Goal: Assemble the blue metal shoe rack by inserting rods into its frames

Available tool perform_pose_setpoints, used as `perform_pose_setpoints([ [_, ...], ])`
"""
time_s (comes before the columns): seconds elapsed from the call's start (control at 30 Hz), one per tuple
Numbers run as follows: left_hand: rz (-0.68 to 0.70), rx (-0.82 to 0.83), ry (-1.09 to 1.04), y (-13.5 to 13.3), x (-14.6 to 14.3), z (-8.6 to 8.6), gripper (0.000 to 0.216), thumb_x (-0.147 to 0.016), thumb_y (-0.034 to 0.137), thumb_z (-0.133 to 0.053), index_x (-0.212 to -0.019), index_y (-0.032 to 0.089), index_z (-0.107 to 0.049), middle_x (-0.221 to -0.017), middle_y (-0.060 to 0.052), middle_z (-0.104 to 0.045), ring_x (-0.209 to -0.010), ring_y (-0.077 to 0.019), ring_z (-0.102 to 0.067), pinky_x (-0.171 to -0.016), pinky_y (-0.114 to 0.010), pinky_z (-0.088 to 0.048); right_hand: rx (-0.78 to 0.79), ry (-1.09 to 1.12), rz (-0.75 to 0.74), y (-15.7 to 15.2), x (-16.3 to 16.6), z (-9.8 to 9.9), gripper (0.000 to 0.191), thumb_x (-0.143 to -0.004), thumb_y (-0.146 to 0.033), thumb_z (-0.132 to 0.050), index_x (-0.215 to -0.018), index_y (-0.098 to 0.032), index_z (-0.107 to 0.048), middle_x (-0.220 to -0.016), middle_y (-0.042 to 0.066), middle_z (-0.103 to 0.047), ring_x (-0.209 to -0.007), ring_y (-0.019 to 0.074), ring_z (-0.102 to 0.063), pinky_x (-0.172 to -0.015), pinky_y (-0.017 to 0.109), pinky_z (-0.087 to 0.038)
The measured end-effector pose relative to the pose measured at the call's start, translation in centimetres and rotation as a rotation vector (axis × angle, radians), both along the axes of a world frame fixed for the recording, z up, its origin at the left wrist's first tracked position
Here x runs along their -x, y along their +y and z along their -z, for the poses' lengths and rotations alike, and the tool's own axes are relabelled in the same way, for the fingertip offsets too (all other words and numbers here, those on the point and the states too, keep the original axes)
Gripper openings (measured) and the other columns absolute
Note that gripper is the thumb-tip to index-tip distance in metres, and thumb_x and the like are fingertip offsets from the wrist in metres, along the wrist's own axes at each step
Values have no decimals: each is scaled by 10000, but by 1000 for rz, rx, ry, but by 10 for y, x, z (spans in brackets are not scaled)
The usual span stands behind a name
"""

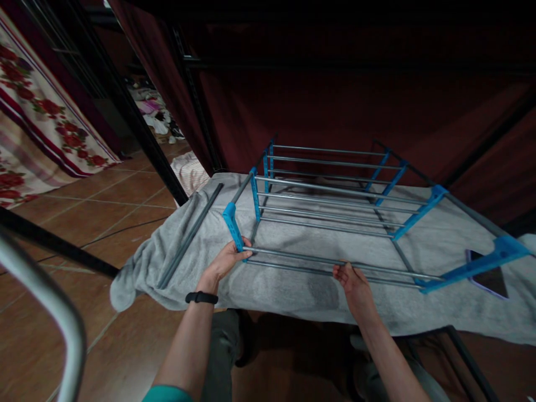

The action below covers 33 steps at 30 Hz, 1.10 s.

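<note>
Grey towel (293,279) over table, terracotta tile floor (104,206) left; left hand (226,261), right hand (355,282) both clasp near rack rods (301,258).

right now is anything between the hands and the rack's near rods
Nothing visible. The left hand already has its grip on the near rods at the blue bracket, and the right hand touches them further along. The phone lies off to the right on the grey towel.
</note>
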<state>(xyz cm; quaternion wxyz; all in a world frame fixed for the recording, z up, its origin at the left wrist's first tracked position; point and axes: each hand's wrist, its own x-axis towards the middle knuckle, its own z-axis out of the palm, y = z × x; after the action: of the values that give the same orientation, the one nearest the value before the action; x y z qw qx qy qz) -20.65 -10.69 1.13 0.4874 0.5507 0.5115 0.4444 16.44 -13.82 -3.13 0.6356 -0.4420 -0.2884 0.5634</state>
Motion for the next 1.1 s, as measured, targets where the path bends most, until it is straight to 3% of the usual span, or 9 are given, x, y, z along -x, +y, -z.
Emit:
perform_pose_setpoints([
  [0.23,-27,-42,41,-1,-5,1,248,-696,332,-704,-845,200,-557,-764,18,-505,-739,-148,-458,-704,-275,-374,-16,18,36,-1,6,1,297,-722,-474,-758,-812,-207,-660,-791,22,-715,-722,152,-651,-740,313,-526],
  [0.47,-49,-76,44,1,-10,5,265,-692,377,-677,-836,201,-541,-863,-21,-590,-846,-186,-537,-801,-323,-424,-38,18,96,-1,14,0,325,-710,-504,-755,-802,-212,-646,-758,11,-691,-702,152,-634,-728,325,-525],
  [0.6,-49,-60,53,0,-8,6,338,-663,304,-661,-971,201,-566,-1005,-50,-630,-995,-223,-567,-887,-358,-433,-38,-41,44,-2,17,2,339,-780,-550,-660,-852,-219,-644,-845,32,-706,-778,174,-650,-791,358,-523],
  [0.7,-54,-38,95,-2,-1,12,449,-632,242,-629,-1075,200,-569,-1045,-52,-630,-1023,-229,-565,-898,-367,-440,-83,-352,-70,-5,18,9,324,-834,-534,-585,-936,-232,-646,-972,56,-704,-899,214,-646,-847,398,-512],
  [0.83,-58,-27,189,-5,8,28,371,-584,177,-588,-955,188,-602,-890,-26,-624,-853,-205,-562,-811,-358,-467,-301,-1118,-166,-6,19,19,268,-875,-387,-554,-1088,-246,-633,-1118,85,-657,-1047,255,-587,-941,436,-456],
  [0.93,-64,-41,252,-3,9,39,346,-550,140,-577,-892,184,-603,-835,-18,-606,-803,-199,-548,-756,-348,-478,-390,-1555,-178,-4,22,23,263,-909,-282,-493,-1140,-251,-614,-1159,108,-643,-1084,279,-554,-933,453,-425],
  [1.0,-77,-60,286,-1,9,44,364,-544,124,-584,-902,184,-601,-855,-21,-605,-813,-199,-548,-750,-343,-478,-379,-1708,-156,-1,25,25,243,-920,-247,-470,-1111,-254,-619,-1117,110,-659,-1054,285,-557,-905,457,-411],
  [1.1,-92,-84,331,4,9,48,348,-548,105,-592,-888,178,-606,-871,-30,-597,-810,-193,-546,-740,-333,-473,-366,-1759,-153,5,26,28,207,-931,-238,-460,-1049,-257,-628,-1062,93,-677,-1023,275,-566,-898,444,-396],
])
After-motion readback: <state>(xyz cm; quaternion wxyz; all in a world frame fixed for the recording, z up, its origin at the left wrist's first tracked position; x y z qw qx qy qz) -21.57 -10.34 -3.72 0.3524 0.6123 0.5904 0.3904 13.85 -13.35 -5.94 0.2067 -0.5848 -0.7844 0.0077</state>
